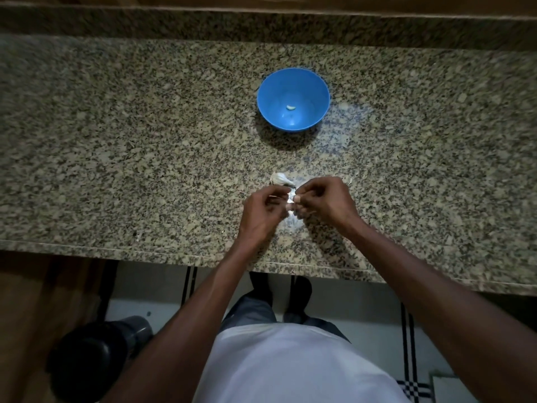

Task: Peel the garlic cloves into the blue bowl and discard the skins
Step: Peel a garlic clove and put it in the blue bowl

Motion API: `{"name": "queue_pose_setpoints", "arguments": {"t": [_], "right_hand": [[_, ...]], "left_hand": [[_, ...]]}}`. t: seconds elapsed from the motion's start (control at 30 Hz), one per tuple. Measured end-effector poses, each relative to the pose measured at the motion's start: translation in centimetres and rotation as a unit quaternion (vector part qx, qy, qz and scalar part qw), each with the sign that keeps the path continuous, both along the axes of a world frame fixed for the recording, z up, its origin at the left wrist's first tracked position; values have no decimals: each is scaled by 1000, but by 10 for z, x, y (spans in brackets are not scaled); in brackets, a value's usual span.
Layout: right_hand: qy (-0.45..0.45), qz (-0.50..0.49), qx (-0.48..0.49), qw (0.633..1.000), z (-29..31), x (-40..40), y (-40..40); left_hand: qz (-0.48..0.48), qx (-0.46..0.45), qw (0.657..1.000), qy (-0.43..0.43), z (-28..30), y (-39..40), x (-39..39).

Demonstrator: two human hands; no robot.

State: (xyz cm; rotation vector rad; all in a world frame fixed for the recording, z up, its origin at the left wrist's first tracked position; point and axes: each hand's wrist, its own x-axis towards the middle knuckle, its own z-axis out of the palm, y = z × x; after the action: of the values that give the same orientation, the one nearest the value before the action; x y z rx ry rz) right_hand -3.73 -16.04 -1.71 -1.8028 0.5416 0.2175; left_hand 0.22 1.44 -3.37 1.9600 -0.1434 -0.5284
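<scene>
A blue bowl (293,82) stands on the granite counter (145,155) with one peeled clove (290,107) lying in its bottom. Nearer to me, my left hand (261,213) and my right hand (325,203) meet above the counter, and both pinch a small garlic clove (292,200) between their fingertips. Just beyond my hands the rest of the garlic bulb (279,179) lies on the counter, white and papery. Bits of pale skin (293,223) lie on the counter under my hands.
The counter's front edge (174,253) runs below my wrists. A dark round bin (96,353) stands on the floor at the lower left. A raised granite ledge (261,27) runs along the back.
</scene>
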Motion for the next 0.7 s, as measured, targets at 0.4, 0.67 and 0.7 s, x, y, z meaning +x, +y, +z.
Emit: {"name": "queue_pose_setpoints", "arguments": {"t": [0.4,0.67,0.7], "right_hand": [[8,-54,196,979,7,-6,2],[30,-71,73,994,0,-5,15],[15,-62,22,998,0,-6,17]], "left_hand": [[18,-27,995,-95,6,0,6],[29,-8,998,-57,2,0,8],[35,-7,998,-47,4,-1,8]]}}
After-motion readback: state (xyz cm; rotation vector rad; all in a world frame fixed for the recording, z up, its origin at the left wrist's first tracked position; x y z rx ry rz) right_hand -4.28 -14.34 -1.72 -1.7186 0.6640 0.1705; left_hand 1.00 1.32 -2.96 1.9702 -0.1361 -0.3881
